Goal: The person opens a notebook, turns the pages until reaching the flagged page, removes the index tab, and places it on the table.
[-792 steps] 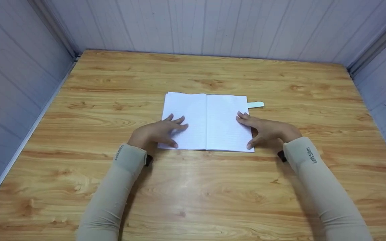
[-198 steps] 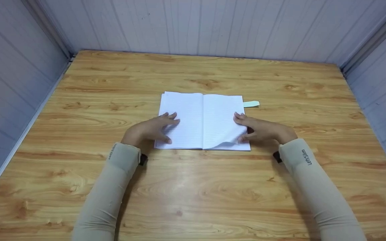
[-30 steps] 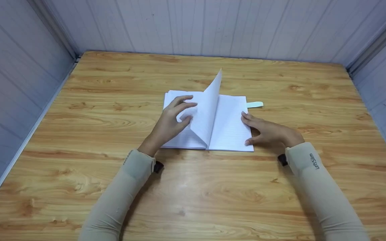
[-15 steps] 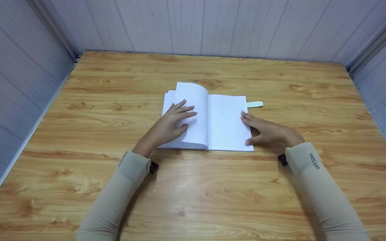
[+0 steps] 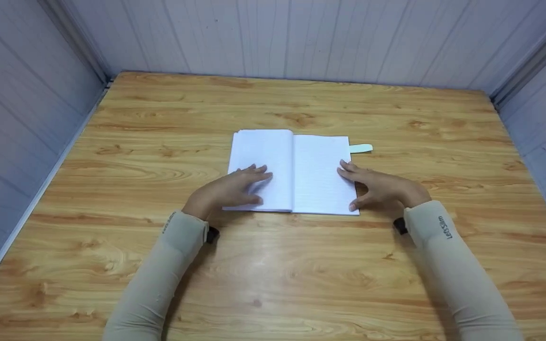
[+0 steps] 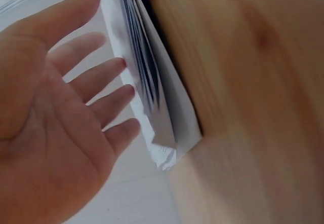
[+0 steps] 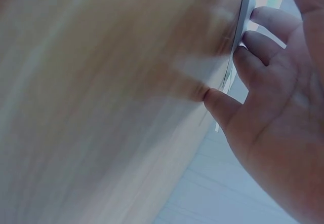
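Note:
An open notebook (image 5: 320,173) with white, faintly ruled pages lies flat on the wooden table. My left hand (image 5: 228,190) rests on the lower part of the left page, fingers spread. In the left wrist view, that hand's palm (image 6: 61,117) shows beside the notebook's layered page edges (image 6: 144,62), with slightly parted leaves. On the other side, my right hand (image 5: 384,185) touches the right page's outer edge, its thumb near the lower corner. The right wrist view has those fingers (image 7: 258,46) right at the notebook's thin edge (image 7: 245,11). A pale green strip (image 5: 361,148) sticks out at the upper right.
The wood-grained table (image 5: 273,274) extends on all sides of the notebook. Pale panelled walls (image 5: 263,38) close it off at the back, left and right. Both forearms wear beige sleeves (image 5: 462,279) with dark devices (image 5: 400,226) at the wrists.
A leaf that stood upright a second ago has turned over to the left and lies flat. My left hand followed it down toward the lower left page. The right hand has hardly moved.

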`<state>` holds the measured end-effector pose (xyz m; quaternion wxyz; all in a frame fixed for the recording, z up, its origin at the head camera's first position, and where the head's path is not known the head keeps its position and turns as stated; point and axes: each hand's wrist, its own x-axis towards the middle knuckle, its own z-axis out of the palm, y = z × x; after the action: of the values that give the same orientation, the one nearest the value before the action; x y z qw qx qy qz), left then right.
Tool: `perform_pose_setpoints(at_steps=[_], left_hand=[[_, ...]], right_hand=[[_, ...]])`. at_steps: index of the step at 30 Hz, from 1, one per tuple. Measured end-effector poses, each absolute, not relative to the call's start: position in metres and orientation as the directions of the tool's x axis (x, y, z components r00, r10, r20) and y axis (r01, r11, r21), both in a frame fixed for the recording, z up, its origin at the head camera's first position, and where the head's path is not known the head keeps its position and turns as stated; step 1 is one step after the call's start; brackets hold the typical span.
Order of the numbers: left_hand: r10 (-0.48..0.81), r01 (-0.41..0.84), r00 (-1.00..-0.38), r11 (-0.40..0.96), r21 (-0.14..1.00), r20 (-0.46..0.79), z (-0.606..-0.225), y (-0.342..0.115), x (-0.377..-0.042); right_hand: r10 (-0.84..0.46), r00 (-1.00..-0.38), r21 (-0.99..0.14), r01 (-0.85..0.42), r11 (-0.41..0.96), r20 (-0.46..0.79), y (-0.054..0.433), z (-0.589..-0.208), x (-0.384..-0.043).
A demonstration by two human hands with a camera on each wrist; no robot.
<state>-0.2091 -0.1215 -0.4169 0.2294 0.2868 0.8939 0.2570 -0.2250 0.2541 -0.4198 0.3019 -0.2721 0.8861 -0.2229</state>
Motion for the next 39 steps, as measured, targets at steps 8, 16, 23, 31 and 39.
perform_pose_setpoints(at_steps=[8, 16, 23, 31, 39], left_hand=[[0.579, 0.274, -0.724, 0.739, 0.615, -0.374, -0.417, -0.133, -0.209], [0.581, 0.28, -0.714, 0.748, 0.602, -0.39, -0.42, -0.134, -0.211], [0.582, 0.285, -0.711, 0.751, 0.595, -0.394, -0.416, -0.132, -0.209], [0.591, 0.314, -0.711, 0.751, 0.58, -0.381, -0.415, -0.131, -0.207], [0.567, 0.286, -0.725, 0.764, 0.578, -0.39, -0.416, -0.131, -0.208]], right_hand=[[-0.603, -0.662, -0.536, -0.342, 0.772, -0.446, 0.255, -0.419, -0.227], [-0.607, -0.664, -0.541, -0.344, 0.767, -0.438, 0.256, -0.422, -0.227], [-0.605, -0.667, -0.55, -0.336, 0.765, -0.435, 0.255, -0.421, -0.226], [-0.603, -0.673, -0.557, -0.328, 0.763, -0.429, 0.254, -0.42, -0.225], [-0.615, -0.678, -0.577, -0.334, 0.746, -0.403, 0.254, -0.421, -0.225]])
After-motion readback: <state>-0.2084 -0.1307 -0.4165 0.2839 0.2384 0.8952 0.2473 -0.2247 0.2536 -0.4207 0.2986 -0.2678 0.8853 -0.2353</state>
